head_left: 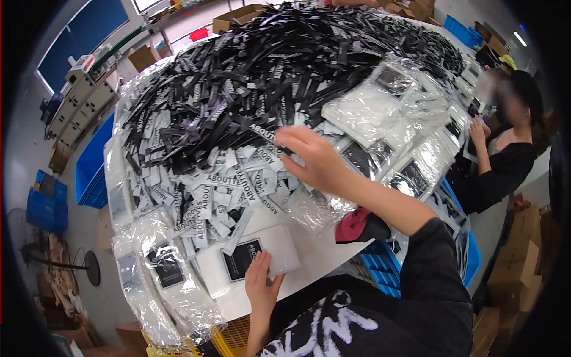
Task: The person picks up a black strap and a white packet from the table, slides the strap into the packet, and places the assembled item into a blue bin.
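Near the table's front edge, my left hand (262, 284) rests on a stack of clear plastic bags (279, 247) with a black label (239, 259), its fingers on the label's right side. My right hand (309, 156) reaches over the pile, thumb and fingers apart, beside a printed strip (263, 132); whether the fingertips touch the strip cannot be told. White printed strips (205, 202) lie below the hand, and a large heap of black strips (238, 77) rises behind them.
Bundled plastic bags lie at the left (169, 268) and right (380, 101). A pink and black object (360, 226) is at the front edge, above a blue crate (380, 268). A co-worker (505, 143) sits at the right. Cardboard boxes (514, 262) stand beyond.
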Demonstrator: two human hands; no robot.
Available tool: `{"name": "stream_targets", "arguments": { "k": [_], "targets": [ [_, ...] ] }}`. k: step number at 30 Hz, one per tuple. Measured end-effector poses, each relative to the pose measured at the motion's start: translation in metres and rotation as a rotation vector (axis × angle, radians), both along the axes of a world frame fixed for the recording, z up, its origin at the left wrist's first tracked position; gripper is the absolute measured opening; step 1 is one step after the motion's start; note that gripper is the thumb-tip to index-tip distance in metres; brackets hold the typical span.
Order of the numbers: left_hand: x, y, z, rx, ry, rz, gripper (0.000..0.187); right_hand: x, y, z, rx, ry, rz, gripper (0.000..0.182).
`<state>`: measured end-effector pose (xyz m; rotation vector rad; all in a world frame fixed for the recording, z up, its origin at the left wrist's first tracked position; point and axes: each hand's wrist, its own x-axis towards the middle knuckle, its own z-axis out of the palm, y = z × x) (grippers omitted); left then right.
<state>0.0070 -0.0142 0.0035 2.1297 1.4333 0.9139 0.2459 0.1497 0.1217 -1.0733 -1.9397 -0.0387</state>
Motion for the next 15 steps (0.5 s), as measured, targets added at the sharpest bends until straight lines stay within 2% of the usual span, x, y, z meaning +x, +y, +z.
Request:
{"name": "stream_targets", "arguments": {
  "k": [1,4,5,7,10,13,14,15],
  "targets": [
    [-0.002,0.0,0.0,-0.015,-0.022,0.006,0.057,-0.011,0.026,-0.008,0.06,-0.022,-0.059,0.028],
    [-0.004,-0.001,0.001,-0.016,-0.039,0.009,0.057,-0.016,0.079,-0.031,-0.201,-0.199,-0.165,0.027],
    [-0.005,0.0,0.001,-0.019,-0.047,0.003,0.058,-0.017,0.083,-0.032,-0.223,-0.121,-0.184,0.026],
    [-0.006,0.001,0.005,-0.025,-0.073,-0.006,0.051,-0.017,0.077,-0.017,-0.241,-0.017,-0.149,0.025],
    [-0.007,0.002,0.006,-0.017,-0.112,-0.014,0.038,-0.008,0.051,0.003,-0.396,-0.195,0.107,0.027],
    [-0.009,0.002,-0.01,0.016,-0.143,0.011,0.03,-0.013,0.017,-0.005,-0.323,-0.407,-0.002,0.034],
    [-0.01,0.001,-0.014,0.01,-0.138,0.019,0.027,-0.014,0.017,-0.012,-0.326,-0.376,-0.043,0.041],
    [-0.01,0.0,-0.015,0.007,-0.132,0.025,0.025,-0.013,0.019,-0.018,-0.327,-0.389,-0.06,0.04]
  ]
}}
